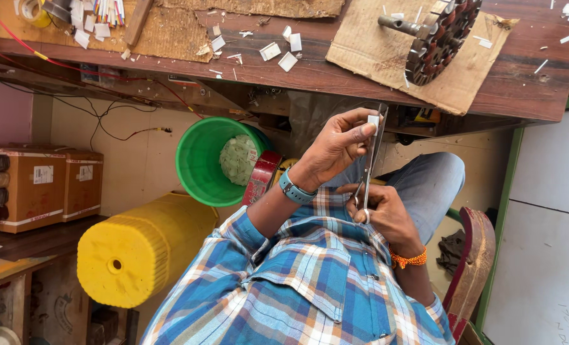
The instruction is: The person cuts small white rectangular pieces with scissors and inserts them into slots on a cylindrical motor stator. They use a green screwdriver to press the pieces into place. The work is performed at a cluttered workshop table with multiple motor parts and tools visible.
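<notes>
The left hand (339, 144) pinches a small white paper slip (373, 120) and the right hand (383, 214) grips long steel scissors (369, 167) below the wooden tabletop (335, 76), where cut white pieces (278, 51) already lie; this slip looks half-trimmed.

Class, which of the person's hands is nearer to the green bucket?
Left. The left hand, pinching a small white piece, is closer to the green bucket; the right hand, holding scissors, is farther off, over the lap.
</notes>
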Tool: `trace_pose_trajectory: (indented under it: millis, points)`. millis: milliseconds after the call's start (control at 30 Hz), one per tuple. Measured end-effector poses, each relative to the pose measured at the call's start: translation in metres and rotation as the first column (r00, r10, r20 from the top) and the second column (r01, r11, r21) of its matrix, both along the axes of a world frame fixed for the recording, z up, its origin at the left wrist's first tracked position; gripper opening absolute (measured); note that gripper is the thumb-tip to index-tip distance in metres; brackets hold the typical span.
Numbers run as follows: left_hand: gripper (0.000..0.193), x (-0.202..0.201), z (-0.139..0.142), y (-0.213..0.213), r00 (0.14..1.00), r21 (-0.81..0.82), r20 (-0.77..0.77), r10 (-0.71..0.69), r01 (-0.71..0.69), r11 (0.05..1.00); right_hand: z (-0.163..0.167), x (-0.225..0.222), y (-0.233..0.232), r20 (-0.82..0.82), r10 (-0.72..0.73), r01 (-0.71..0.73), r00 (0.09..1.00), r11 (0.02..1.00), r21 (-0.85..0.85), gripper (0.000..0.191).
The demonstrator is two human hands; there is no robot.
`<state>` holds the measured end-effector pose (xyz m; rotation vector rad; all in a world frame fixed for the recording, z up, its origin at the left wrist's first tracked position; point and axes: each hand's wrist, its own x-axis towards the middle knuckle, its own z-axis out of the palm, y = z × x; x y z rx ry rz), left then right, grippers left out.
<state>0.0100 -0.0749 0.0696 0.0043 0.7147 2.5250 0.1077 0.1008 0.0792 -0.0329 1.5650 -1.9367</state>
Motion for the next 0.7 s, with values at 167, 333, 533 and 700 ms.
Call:
trace_pose_trajectory:
  millis: [167, 333, 533, 700]
  points:
    - [0.027, -0.001, -0.005, 0.000, 1.000, -0.023, -0.025, -0.006, 0.006, 1.000, -0.010, 0.003, -0.001, -0.048, -0.022, 0.022, 0.999, 1.000, -0.010, 0.073]
    - [0.026, -0.002, -0.003, -0.001, 0.996, -0.033, -0.073, -0.041, 0.039, 0.999, -0.016, 0.007, 0.003, -0.076, -0.027, 0.028, 0.997, 0.999, 0.015, 0.063]
    - [0.025, 0.002, 0.000, -0.009, 0.991, -0.068, -0.088, -0.100, 0.094, 0.993, -0.027, 0.014, 0.009, -0.029, -0.006, 0.005, 1.000, 0.999, -0.041, 0.058]
    - [0.025, 0.002, 0.005, -0.020, 0.987, -0.134, -0.111, -0.113, 0.098, 0.986, -0.034, 0.021, 0.007, -0.038, -0.005, 0.004, 0.999, 1.000, -0.010, 0.052]
